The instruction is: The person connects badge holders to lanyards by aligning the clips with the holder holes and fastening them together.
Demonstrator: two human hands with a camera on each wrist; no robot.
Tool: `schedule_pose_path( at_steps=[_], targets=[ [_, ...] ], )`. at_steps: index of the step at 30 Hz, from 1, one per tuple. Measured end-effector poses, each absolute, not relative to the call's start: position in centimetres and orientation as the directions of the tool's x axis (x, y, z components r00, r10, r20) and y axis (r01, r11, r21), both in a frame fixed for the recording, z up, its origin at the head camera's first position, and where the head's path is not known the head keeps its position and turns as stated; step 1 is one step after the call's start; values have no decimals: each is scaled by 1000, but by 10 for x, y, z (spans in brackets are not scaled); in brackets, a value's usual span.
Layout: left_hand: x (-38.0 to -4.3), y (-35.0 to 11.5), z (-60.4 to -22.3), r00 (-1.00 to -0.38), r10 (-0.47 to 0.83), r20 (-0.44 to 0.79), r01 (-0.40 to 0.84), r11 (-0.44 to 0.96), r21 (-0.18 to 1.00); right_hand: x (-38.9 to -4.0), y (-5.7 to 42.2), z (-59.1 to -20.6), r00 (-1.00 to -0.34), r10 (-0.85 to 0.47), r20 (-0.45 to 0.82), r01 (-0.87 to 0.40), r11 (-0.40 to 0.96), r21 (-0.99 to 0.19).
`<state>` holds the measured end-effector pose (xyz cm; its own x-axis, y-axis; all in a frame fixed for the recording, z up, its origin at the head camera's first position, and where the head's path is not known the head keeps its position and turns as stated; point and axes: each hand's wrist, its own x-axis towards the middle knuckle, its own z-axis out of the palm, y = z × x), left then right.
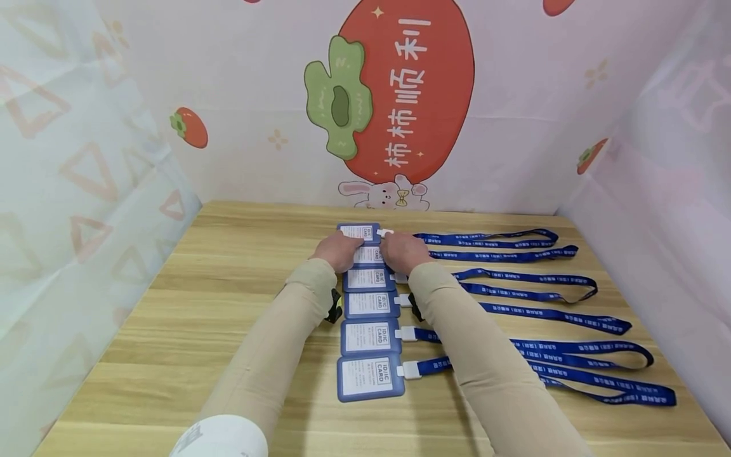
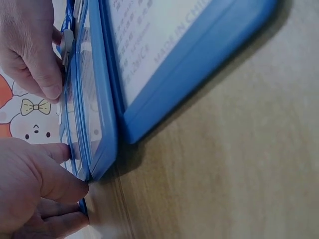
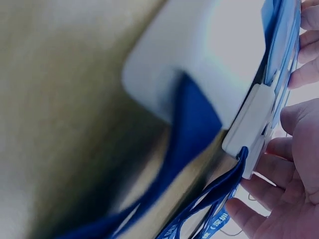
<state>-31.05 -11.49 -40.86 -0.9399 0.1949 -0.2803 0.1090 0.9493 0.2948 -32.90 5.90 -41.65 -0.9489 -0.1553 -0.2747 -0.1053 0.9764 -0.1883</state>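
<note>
Several blue-framed ID badge holders [image 1: 370, 378] lie in a column down the middle of the wooden table, with white clips [image 1: 408, 370] and blue printed lanyards [image 1: 605, 381] running right. At the far end, my left hand [image 1: 337, 251] pinches the left edge of the farthest badge holder [image 1: 355, 233], thumb over its face. Opposite it, my right hand [image 1: 404, 251] holds the clip side, fingertips around the end. In the left wrist view, thumb and fingers of the left hand [image 2: 35, 189] straddle the edge. The hands partly cover the two farthest holders.
A wooden table [image 1: 228, 304] ends at a fabric backdrop [image 1: 257, 158] with a printed persimmon and rabbit; similar cloth walls stand left and right. My right forearm [image 1: 480, 355] crosses over several lanyards. Looped lanyard ends reach toward the table's right side.
</note>
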Motion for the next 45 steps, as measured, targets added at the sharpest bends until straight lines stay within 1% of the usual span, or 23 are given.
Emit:
schedule_pose_path(
  at_steps=[8, 12, 15, 19, 23, 28, 38, 42, 45],
  targets=[
    [-313, -114, -408, -946, 160, -281, 59, 939, 338, -333, 62, -421, -954, -161, -253, -105, 969, -221],
    [-314, -115, -408, -949, 150, -278, 43, 934, 356, -335, 64, -419, -950, -193, -246, -146, 969, -197],
    [-313, -117, -410, -950, 122, -288, -4, 916, 401, -335, 64, -421, -951, -218, -220, -180, 967, -178],
    [-313, -120, -411, -952, 104, -288, -32, 901, 432, -335, 64, -423, -953, -226, -202, -194, 967, -165],
    [-312, -121, -409, -948, 149, -280, 33, 924, 381, -335, 65, -422, -954, -222, -202, -192, 968, -160],
    [-311, -121, -406, -943, 193, -270, 97, 939, 331, -336, 67, -422, -955, -205, -214, -167, 969, -181],
    [-308, -122, -408, -948, 190, -257, 92, 933, 348, -336, 72, -426, -954, -160, -253, -98, 966, -240],
    [-308, -122, -411, -950, 181, -256, 83, 933, 350, -336, 74, -428, -955, -160, -251, -98, 965, -242],
    [-307, -122, -412, -953, 160, -257, 53, 925, 376, -337, 76, -429, -955, -163, -248, -101, 964, -247]
  ],
)
